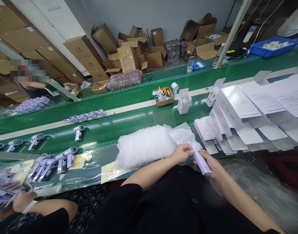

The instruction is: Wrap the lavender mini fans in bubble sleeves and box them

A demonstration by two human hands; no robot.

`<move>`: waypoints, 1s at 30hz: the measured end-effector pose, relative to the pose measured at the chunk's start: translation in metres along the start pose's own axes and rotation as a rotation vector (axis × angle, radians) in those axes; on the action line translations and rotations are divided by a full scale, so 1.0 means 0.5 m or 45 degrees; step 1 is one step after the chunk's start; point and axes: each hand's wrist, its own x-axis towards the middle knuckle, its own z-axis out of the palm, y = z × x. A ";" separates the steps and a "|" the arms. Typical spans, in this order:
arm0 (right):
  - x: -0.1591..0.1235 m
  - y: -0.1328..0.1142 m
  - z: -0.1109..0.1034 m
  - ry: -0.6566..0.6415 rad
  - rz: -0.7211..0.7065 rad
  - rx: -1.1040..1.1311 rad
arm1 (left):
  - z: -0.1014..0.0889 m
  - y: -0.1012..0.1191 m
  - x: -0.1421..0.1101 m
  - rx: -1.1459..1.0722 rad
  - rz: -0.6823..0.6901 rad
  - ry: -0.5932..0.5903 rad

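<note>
In front of me, at the near edge of the bench, a lavender handheld device [202,164], like a small fan or hair dryer, has its handle pointing down toward me. Its upper end is in or under a clear bubble-wrap bag [182,134]; how far inside I cannot tell. My left hand [183,153] pinches the bag where it meets the device. Around the handle from the right side are the fingers of my right hand [211,165]. Just left of the bag lies a long row of stacked bubble-wrap bags [146,144].
White printed boxes [246,100] with open flaps stand stacked at right. Beyond the bags are an open white box [184,103] and a small carton of parts [165,97]. More lavender devices [36,141] lie leftward, near a co-worker's hands [23,200].
</note>
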 end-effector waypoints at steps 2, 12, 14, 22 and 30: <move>0.001 -0.020 -0.011 -0.002 0.055 -0.100 | -0.004 0.000 0.014 -0.176 -0.128 -0.005; 0.016 -0.038 -0.017 0.001 0.087 -0.209 | -0.022 0.024 0.037 -0.380 0.031 -0.077; 0.019 -0.023 -0.016 0.027 0.057 -0.245 | -0.028 0.022 0.030 -0.348 0.050 -0.146; -0.044 -0.057 -0.015 0.083 -0.528 -0.764 | -0.055 0.033 0.010 -0.693 -0.250 0.126; -0.091 -0.140 0.056 -0.074 -0.608 -0.767 | -0.168 0.107 0.000 -0.743 0.104 0.112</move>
